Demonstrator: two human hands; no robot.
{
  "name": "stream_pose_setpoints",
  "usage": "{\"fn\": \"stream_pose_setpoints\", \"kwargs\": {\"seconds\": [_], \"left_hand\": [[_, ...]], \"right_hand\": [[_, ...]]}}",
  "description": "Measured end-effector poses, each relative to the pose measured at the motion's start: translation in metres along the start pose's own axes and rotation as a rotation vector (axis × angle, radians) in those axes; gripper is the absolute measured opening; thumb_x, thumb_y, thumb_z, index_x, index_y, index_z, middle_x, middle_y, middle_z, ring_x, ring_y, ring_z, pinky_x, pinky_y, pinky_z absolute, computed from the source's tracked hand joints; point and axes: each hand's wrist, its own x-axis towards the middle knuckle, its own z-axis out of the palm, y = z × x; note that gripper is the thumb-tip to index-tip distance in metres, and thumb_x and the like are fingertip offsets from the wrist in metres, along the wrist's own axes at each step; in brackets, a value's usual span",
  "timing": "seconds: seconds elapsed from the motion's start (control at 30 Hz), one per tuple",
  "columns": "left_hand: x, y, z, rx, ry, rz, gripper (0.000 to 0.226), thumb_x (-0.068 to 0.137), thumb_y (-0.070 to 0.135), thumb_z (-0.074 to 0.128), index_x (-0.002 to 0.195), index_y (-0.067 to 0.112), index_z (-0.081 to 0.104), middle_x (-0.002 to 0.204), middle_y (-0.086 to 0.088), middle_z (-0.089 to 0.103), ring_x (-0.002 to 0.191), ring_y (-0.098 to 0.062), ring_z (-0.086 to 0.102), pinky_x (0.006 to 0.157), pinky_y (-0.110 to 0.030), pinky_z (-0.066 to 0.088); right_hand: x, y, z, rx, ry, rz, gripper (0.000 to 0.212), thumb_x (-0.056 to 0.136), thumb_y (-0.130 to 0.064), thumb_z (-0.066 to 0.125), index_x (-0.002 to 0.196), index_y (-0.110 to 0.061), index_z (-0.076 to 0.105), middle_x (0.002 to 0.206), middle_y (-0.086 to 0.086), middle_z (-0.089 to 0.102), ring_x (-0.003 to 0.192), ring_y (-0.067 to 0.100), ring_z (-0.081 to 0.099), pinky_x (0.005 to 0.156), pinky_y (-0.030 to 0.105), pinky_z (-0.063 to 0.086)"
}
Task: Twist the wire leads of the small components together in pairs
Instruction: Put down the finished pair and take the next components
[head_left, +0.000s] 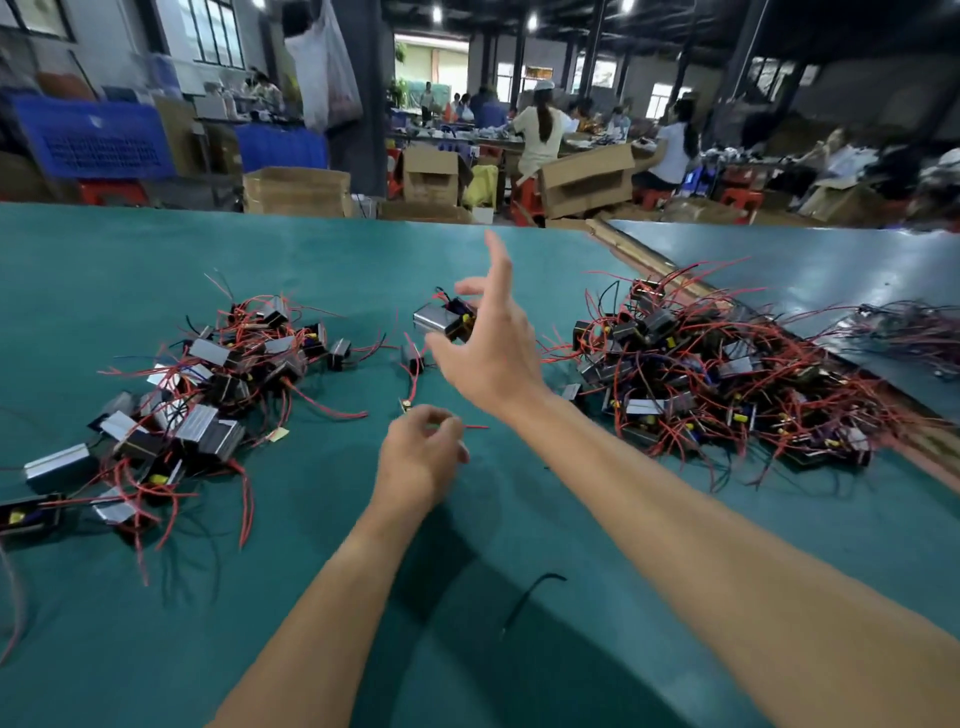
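Small components with red and black wire leads, in two heaps on the green bench (311, 545), too tangled to count; right heap (727, 374), the larger, spread from mid-bench toward the seam with a second, blue-grey bench surface (831, 270); left heap (208, 395), smaller, silver-faced and black blocks trailing toward the left edge; between the heaps, a pair of components (444, 319), one silver-faced and one black, lying together just behind the right hand, plus one lone small component (414, 361) with a red lead running down toward the left hand; one loose black wire (530, 592) lying apart on the near bench. Right hand (488, 353), one, raised over the bench centre, fingers spread wide, forefinger pointing up, holding nothing visible. Left hand (421, 457), one, lower and nearer, fingertips pinched narrow on a thin red lead (472, 427) that sticks out to its right.
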Motion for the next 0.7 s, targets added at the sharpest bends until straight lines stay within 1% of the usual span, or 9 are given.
{"fn": "stream_pose_setpoints", "kwargs": {"seconds": [0.07, 0.17, 0.23, 0.3, 0.4, 0.47, 0.53, 0.6, 0.7], "left_hand": [[-0.001, 0.01, -0.005, -0.378, -0.058, -0.128, 0.015, 0.096, 0.015, 0.044, 0.086, 0.009, 0.053, 0.057, -0.007, 0.064, 0.034, -0.019, 0.046, 0.039, -0.019, 0.037], [-0.006, 0.016, -0.012, -0.592, -0.241, -0.195, 0.028, 0.092, 0.022, 0.034, 0.086, 0.012, 0.06, 0.061, -0.007, 0.066, 0.041, -0.019, 0.056, 0.043, -0.021, 0.047], [-0.011, 0.016, -0.015, -0.581, -0.328, -0.226, 0.034, 0.09, 0.026, 0.033, 0.094, 0.011, 0.064, 0.066, -0.007, 0.066, 0.046, -0.018, 0.057, 0.046, -0.023, 0.048], [-0.013, 0.015, -0.017, -0.538, -0.362, -0.273, 0.034, 0.09, 0.03, 0.034, 0.096, 0.011, 0.062, 0.063, -0.004, 0.062, 0.046, -0.017, 0.056, 0.046, -0.023, 0.049], [-0.018, 0.016, -0.018, -0.491, -0.35, -0.317, 0.031, 0.09, 0.029, 0.037, 0.094, 0.009, 0.06, 0.067, -0.008, 0.062, 0.048, -0.02, 0.056, 0.05, -0.027, 0.053], [-0.02, 0.017, -0.02, -0.443, -0.331, -0.322, 0.029, 0.09, 0.025, 0.039, 0.09, 0.008, 0.062, 0.069, -0.011, 0.063, 0.049, -0.023, 0.058, 0.051, -0.028, 0.055], [-0.019, 0.017, -0.02, -0.383, -0.301, -0.31, 0.028, 0.089, 0.023, 0.042, 0.084, 0.009, 0.065, 0.069, -0.011, 0.064, 0.048, -0.023, 0.058, 0.05, -0.027, 0.055], [-0.019, 0.016, -0.02, -0.331, -0.276, -0.293, 0.027, 0.09, 0.023, 0.045, 0.085, 0.009, 0.068, 0.071, -0.011, 0.065, 0.049, -0.023, 0.059, 0.049, -0.027, 0.054], [-0.019, 0.014, -0.02, -0.249, -0.26, -0.24, 0.022, 0.09, 0.021, 0.051, 0.086, 0.012, 0.071, 0.072, -0.008, 0.067, 0.047, -0.021, 0.06, 0.045, -0.024, 0.051]], "right_hand": [[-0.019, 0.008, -0.018, 0.027, -0.137, 0.005, 0.095, 0.074, -0.016, 0.077, 0.15, -0.018, 0.022, 0.115, 0.005, 0.066, 0.107, 0.023, 0.063, 0.096, 0.039, 0.048], [-0.053, 0.018, -0.032, 0.022, -0.363, -0.001, 0.085, 0.072, -0.015, 0.081, 0.144, -0.017, 0.036, 0.113, 0.005, 0.066, 0.105, 0.023, 0.064, 0.097, 0.043, 0.048], [-0.067, 0.024, -0.038, -0.021, -0.455, -0.007, 0.077, 0.072, -0.017, 0.082, 0.139, -0.015, 0.044, 0.114, 0.005, 0.066, 0.103, 0.022, 0.064, 0.096, 0.042, 0.048], [-0.071, 0.029, -0.044, -0.063, -0.511, 0.015, 0.068, 0.073, -0.017, 0.08, 0.134, -0.013, 0.05, 0.113, 0.005, 0.068, 0.104, 0.021, 0.065, 0.097, 0.04, 0.048], [-0.069, 0.03, -0.048, -0.038, -0.509, 0.061, 0.032, 0.078, -0.014, 0.074, 0.109, -0.013, 0.067, 0.098, 0.003, 0.073, 0.092, 0.021, 0.068, 0.09, 0.04, 0.051], [-0.066, 0.029, -0.047, -0.058, -0.505, 0.091, 0.017, 0.081, -0.015, 0.069, 0.098, -0.015, 0.071, 0.091, 0.0, 0.074, 0.088, 0.021, 0.068, 0.087, 0.04, 0.053], [-0.064, 0.029, -0.046, -0.096, -0.536, 0.117, 0.012, 0.081, -0.019, 0.068, 0.092, -0.018, 0.072, 0.087, -0.001, 0.073, 0.085, 0.021, 0.068, 0.084, 0.039, 0.053], [-0.064, 0.03, -0.046, -0.088, -0.548, 0.158, 0.009, 0.077, -0.022, 0.073, 0.085, -0.02, 0.069, 0.08, -0.003, 0.072, 0.077, 0.017, 0.066, 0.078, 0.035, 0.054], [-0.064, 0.033, -0.046, -0.092, -0.574, 0.174, 0.018, 0.072, -0.02, 0.078, 0.076, -0.025, 0.062, 0.071, -0.008, 0.065, 0.064, 0.008, 0.057, 0.067, 0.024, 0.049]]}}
